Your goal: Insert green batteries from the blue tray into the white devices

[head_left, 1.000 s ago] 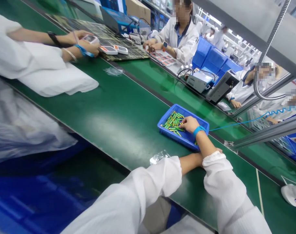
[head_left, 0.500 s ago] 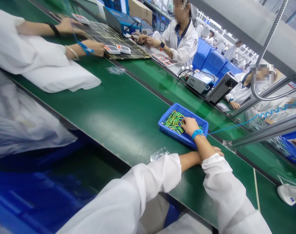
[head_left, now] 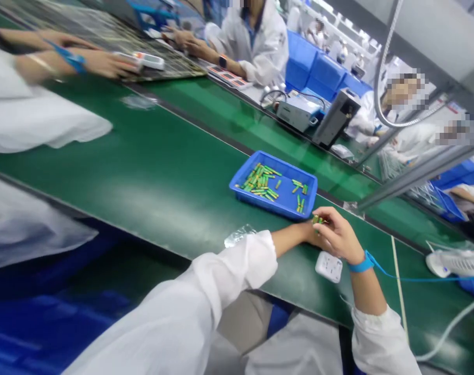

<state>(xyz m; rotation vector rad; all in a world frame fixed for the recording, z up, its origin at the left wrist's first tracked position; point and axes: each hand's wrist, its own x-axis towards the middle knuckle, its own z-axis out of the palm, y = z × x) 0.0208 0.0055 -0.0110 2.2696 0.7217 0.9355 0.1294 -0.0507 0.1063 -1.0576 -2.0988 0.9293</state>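
Observation:
My right hand [head_left: 338, 234], with a blue strap at the wrist, pinches a few small green-and-gold batteries [head_left: 318, 220] between thumb and fingers. It is just past the near right corner of a blue tray [head_left: 273, 207]. Loose batteries [head_left: 260, 182] lie in that tray, most heaped at the left and several scattered at the right. My left hand [head_left: 312, 234] reaches in beneath the right one, which covers its fingers. Close below both hands, a white square device [head_left: 329, 266] with small slots rests on the green table [head_left: 162, 182].
A clear plastic bag [head_left: 240, 235] lies left of the tray. At far left a co-worker's hand [head_left: 104, 63] touches white-and-orange devices. Across the table stand a grey box instrument [head_left: 299, 112] and another person at work. A metal post slants down at the right.
My right hand has come out of the tray toward me with batteries in it. The white device, hidden before, now shows. The whole view has shifted a little.

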